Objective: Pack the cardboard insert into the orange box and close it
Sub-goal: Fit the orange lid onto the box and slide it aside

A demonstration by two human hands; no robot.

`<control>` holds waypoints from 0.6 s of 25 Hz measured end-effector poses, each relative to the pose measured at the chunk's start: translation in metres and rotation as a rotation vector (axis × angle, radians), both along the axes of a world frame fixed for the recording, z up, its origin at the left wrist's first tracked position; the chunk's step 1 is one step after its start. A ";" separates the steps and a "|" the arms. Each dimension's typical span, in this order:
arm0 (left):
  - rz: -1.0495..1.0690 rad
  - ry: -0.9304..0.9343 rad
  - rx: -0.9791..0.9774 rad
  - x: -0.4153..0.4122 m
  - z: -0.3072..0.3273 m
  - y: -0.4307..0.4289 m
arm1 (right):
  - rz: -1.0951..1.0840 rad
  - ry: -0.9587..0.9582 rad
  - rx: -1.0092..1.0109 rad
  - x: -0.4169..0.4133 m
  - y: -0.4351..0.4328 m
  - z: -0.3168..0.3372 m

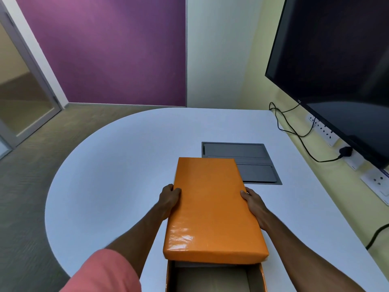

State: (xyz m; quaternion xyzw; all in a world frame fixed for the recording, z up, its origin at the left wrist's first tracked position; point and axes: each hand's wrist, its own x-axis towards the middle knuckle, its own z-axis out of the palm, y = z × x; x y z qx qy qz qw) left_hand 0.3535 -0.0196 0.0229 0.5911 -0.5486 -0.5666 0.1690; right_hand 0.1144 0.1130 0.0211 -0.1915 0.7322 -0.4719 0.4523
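Observation:
A glossy orange lid (210, 209) hovers over the open orange box (263, 279) at the near edge of the white table (117, 165). My left hand (169, 199) grips the lid's left side and my right hand (253, 205) grips its right side. The lid covers the far part of the box, while the near part stays open. Inside the box I see a brown cardboard insert (212, 279) lying in the bottom.
A grey flush cable hatch (252, 161) is set in the table just beyond the lid. A large dark monitor (341, 70) hangs on the right wall above sockets and black cables (299, 131). The table's curved edge drops to carpet on the left.

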 end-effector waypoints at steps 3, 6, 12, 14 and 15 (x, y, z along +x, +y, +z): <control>0.004 0.005 -0.007 0.002 -0.002 0.007 | 0.010 0.005 -0.001 0.001 0.005 0.001; 0.011 0.011 -0.012 0.004 -0.005 0.018 | 0.023 0.011 0.002 0.002 0.015 0.001; 0.018 0.027 -0.023 0.011 -0.006 0.038 | 0.035 0.007 -0.009 0.010 0.033 0.001; 0.011 0.031 -0.027 0.014 -0.006 0.042 | 0.042 0.017 0.005 0.011 0.038 -0.002; 0.008 0.030 -0.029 0.015 -0.007 0.045 | 0.039 0.013 0.013 0.011 0.041 -0.004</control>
